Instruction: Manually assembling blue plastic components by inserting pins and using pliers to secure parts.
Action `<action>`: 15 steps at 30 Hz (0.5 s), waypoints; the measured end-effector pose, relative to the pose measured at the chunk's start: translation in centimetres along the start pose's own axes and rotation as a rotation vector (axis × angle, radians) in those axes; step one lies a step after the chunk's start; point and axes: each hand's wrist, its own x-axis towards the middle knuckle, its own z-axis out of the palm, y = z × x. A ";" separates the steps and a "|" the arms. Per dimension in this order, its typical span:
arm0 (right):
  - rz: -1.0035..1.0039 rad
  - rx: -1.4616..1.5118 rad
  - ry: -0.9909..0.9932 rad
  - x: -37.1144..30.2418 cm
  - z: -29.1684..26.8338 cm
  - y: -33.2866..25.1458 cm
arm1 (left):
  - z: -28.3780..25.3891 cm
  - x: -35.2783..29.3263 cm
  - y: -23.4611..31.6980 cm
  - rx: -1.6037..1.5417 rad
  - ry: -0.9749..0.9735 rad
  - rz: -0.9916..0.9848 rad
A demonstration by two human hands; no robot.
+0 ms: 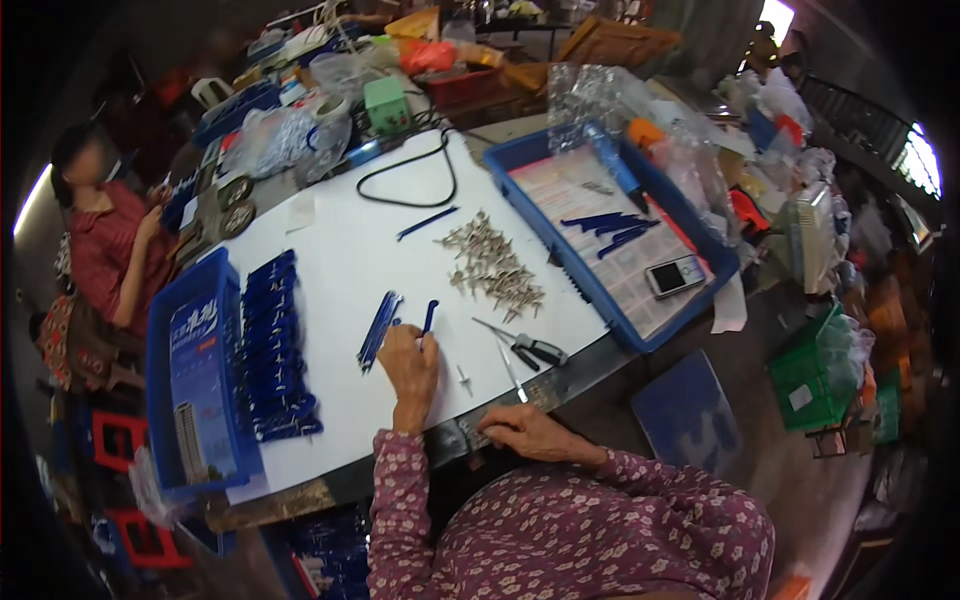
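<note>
My left hand (410, 365) is closed over the white board (330, 250), pinching a slim blue strip (430, 316) whose tip sticks up past the fingers. Beside it lies a small bundle of blue strips (380, 330). At the table's near edge rests my right hand (530, 433), fingers curled; whether anything is in them is hidden. A single silver rivet (464, 379) lies between the hands. Dark-handled pliers (538, 350) and a thin metal tool (511, 368) lie just beyond the right hand. Farther off is a pile of rivets (495, 265).
Stacked blue strips (275, 345) and a blue tray (158, 400) stand at the left. Another blue tray (565, 265), holding a phone (675, 276) and blue strips, is at the right. A black cable loop (408, 203) lies at the back. A person (120, 240) sits far left.
</note>
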 end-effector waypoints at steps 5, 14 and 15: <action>0.054 -0.007 -0.020 -0.4 -0.2 -0.8 | -0.5 0.0 1.2 -0.412 -0.007 -0.181; -0.126 -0.169 0.272 0.5 -3.5 -1.4 | -1.5 0.1 0.0 -1.070 0.001 -0.395; -0.191 -0.156 0.388 0.7 -4.1 -1.6 | -1.3 0.1 -0.2 -1.089 -0.005 -0.390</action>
